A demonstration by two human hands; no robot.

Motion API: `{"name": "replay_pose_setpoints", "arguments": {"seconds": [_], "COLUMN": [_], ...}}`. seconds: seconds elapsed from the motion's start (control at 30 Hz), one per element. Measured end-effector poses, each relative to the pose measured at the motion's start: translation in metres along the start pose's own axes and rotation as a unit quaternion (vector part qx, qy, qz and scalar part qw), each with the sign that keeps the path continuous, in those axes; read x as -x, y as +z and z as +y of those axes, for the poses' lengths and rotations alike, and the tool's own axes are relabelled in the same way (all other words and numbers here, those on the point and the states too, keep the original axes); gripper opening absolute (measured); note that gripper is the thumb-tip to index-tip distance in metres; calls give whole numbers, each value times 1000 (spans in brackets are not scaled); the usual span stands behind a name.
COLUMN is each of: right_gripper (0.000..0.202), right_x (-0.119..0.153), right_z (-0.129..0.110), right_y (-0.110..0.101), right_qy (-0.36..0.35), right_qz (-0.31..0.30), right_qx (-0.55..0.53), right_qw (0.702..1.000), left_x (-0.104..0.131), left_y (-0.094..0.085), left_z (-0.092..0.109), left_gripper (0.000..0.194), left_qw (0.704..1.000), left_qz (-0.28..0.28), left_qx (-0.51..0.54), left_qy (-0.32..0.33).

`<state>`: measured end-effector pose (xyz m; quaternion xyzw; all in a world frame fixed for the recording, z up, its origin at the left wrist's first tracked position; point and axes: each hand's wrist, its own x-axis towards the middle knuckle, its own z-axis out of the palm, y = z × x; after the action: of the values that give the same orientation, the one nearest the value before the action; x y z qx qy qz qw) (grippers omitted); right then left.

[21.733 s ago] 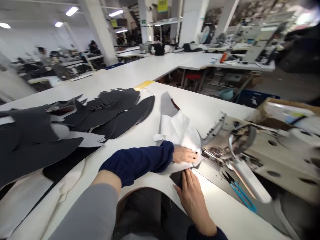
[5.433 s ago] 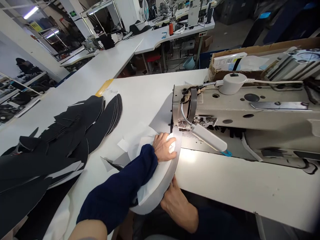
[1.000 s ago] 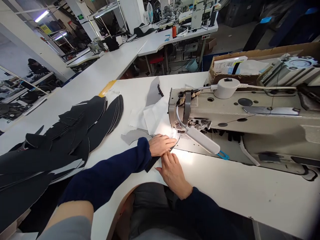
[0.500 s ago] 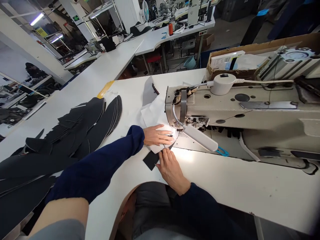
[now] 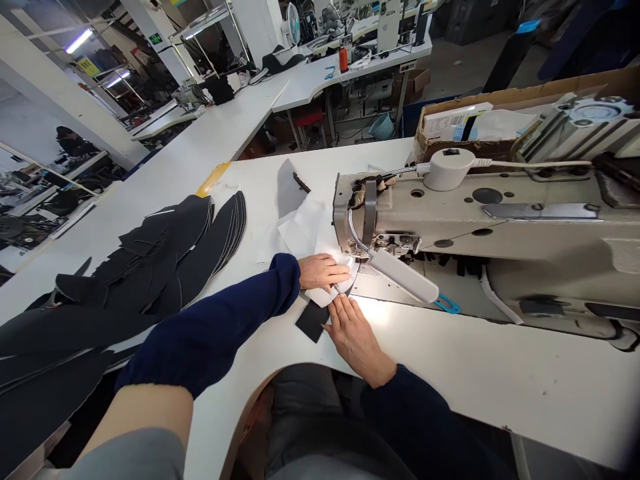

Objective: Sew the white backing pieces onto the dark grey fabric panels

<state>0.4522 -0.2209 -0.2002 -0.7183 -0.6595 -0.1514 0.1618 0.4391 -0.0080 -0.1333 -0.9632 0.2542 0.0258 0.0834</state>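
The left hand lies low just to the left of the sewing machine's working end, its fingers stretched and close together, pressing on the white cloth rather than gripping it. The right hand rests in front of that same end, its fingers nearly straight with the fingertips on the cloth's lower edge, and its thumb beside the black piece; I see no pinch in either hand. The white cloth is left of the machine, with its right edge reaching the lit spot under the machine's end; the black piece sticks out below it. A grey piece stands up behind the cloth. I think the layers could slip apart if the two hands press unequally, and loose folds could get caught in a seam if they slide under the machine. The fingers are near the needle area, so pushing too far could hurt them; the needle itself I cannot make out. The white lamp hangs in front of the machine, with a blue loop beside it. Farther left of the machine lies a pile of dark pieces, and behind the machine stands a cardboard box.
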Motion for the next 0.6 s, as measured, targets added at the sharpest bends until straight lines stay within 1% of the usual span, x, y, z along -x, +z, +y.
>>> {"name": "replay_pose_setpoints", "arguments": {"seconds": [0.2,0.33,0.5,0.6], "right_gripper": [41,40,38,37], "right_x": [2,3,2,0], "right_z": [9,13,24,31], "right_y": [-1,-1,-1,-4], "right_qy": [-8,-1,10,7], "right_qz": [-11,-14,-20,-24], "right_qx": [-9,-6,-12,-12], "right_qw": [1000,1000,1000,1000], "left_x": [-6,-9,-18,-24], "left_y": [-4,-5,-5,-6], "left_z": [0,3,2,0], "left_gripper": [42,47,47,47], "left_qw": [1000,999,996,993], "left_qz": [6,-19,-42,-48], "left_qx": [-13,6,45,44], "left_qy": [0,-25,-69,-94]}}
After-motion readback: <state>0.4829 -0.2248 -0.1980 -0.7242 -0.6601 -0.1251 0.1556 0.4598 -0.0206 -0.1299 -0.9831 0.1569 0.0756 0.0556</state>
